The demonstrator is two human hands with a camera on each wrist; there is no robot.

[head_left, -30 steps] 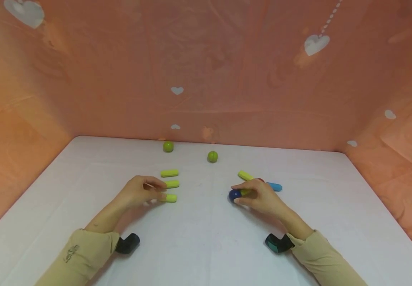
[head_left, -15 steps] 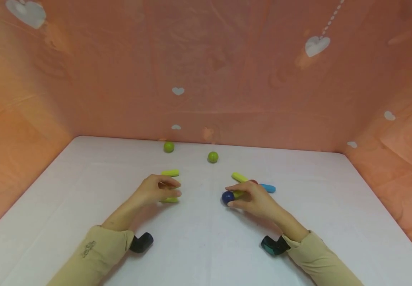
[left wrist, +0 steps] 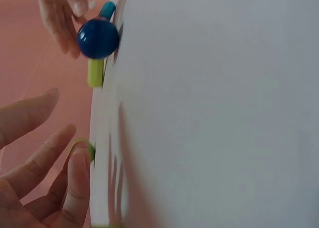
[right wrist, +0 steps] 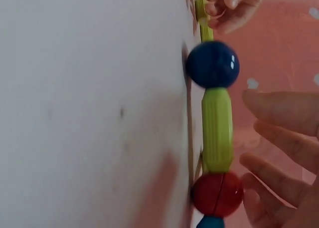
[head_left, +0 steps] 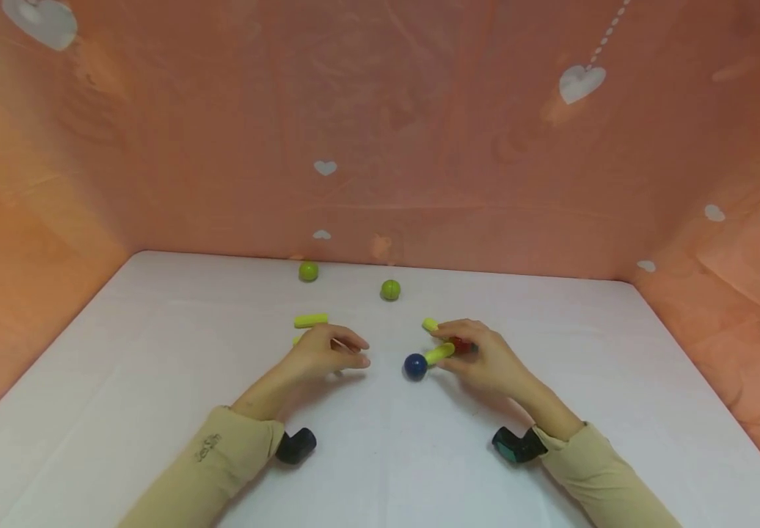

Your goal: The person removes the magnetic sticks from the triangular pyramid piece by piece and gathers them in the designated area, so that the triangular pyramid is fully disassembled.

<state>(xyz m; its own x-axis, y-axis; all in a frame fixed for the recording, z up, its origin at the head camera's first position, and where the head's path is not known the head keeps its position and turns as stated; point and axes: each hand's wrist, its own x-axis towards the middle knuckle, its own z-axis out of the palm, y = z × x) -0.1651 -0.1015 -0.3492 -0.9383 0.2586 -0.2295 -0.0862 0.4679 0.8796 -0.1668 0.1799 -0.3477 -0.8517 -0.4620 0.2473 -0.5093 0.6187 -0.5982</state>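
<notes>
A blue ball (head_left: 416,367) is joined to a yellow-green stick (right wrist: 217,130), whose other end meets a red ball (right wrist: 218,194). A blue stick (right wrist: 212,222) and a second yellow-green stick (head_left: 429,323) also come off the red ball. My right hand (head_left: 486,359) hovers over this joined piece with its fingers spread on either side. In the right wrist view the fingers are loosely straight and do not grip. My left hand (head_left: 319,357) is held above the table left of the blue ball, fingers apart and holding nothing. It partly hides the loose yellow-green sticks (head_left: 310,320).
Two green balls (head_left: 308,271) (head_left: 390,290) lie towards the back of the white table (head_left: 380,455). Behind and beside the table hangs an orange cloth (head_left: 380,110) with white hearts. A dark wrist device (head_left: 296,446) sits at each cuff.
My left hand has moved right, away from the loose sticks. The joined piece shifted left, then my right hand let go of the blue ball and drew back towards the red ball.
</notes>
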